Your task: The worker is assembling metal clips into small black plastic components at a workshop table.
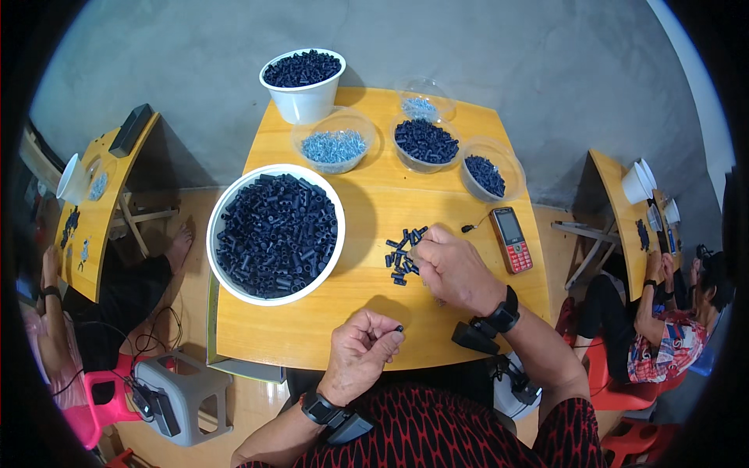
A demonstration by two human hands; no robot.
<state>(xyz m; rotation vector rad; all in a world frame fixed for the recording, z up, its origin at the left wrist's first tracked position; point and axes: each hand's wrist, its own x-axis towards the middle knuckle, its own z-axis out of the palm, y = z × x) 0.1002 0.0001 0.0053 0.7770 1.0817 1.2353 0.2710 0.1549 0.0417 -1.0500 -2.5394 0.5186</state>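
My left hand [360, 355] is closed above the near edge of the table, with a small black plastic sleeve [399, 328] pinched between thumb and forefinger. Farther right, my right hand [456, 269] has its fingers bent together at the edge of a loose pile of black plastic sleeves [396, 261]. Its fingertips are partly hidden, and I cannot make out what is in them. A few tiny metal pieces [439, 302] lie partly under that hand. To the left stands a large white tub [341, 234] full of black plastic parts.
At the back are a white bucket [304, 103] of black parts, a clear bowl of silvery screws [334, 147], and bowls of black pieces [425, 142] [485, 176]. A red keypad phone [511, 240] lies right. Other people sit at side tables [100, 226] [608, 191].
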